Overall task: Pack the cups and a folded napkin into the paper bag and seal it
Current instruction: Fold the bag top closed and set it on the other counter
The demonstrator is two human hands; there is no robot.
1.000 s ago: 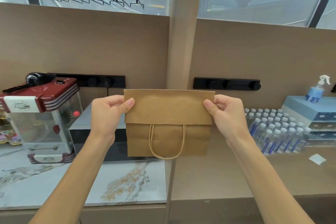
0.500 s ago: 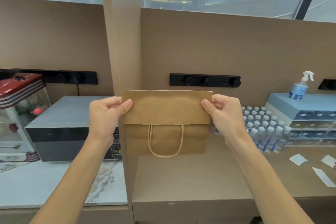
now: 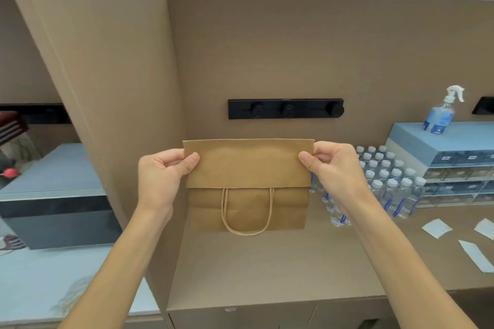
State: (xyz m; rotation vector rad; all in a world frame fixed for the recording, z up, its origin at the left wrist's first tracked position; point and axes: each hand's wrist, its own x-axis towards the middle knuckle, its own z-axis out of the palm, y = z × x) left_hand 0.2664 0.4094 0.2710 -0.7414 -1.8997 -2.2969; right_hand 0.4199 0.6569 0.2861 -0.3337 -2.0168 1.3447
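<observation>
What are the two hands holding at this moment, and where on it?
The paper bag: left hand and right hand pinch its folded-over top at each side.

Counter [image 3: 267, 270] under bag free — bottles [image 3: 385, 181] crowd right, pillar [image 3: 107, 88] left.

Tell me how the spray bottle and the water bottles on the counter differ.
The spray bottle has a white trigger head; the water bottles have round white caps. The spray bottle stands alone on top of the drawer unit; the water bottles are packed in rows on the counter beside it. Both are upright, clear, with blue labels.
</observation>
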